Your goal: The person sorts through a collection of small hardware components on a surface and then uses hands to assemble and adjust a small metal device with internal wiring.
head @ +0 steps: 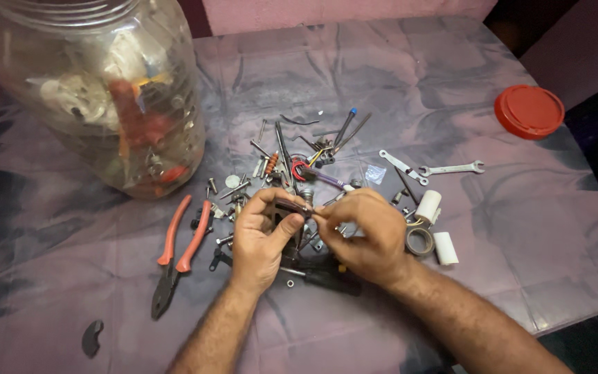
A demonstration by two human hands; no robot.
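Observation:
My left hand (261,239) and my right hand (363,235) meet over a heap of small hardware (299,173) in the middle of the table. Between the fingertips of both hands is a small dark metal part (292,206), pinched from either side. What kind of part it is stays unclear. Screws, bolts and thin tools lie just beyond my fingers. A black-handled tool (327,279) lies under my right wrist.
A big clear plastic jar (98,83) full of odds and ends stands at the back left. Orange-handled pliers (174,256) lie left of my hands. Two spanners (430,168), tape rolls (423,221) and a red lid (529,111) lie to the right. A purple cloth (451,69) covers the table.

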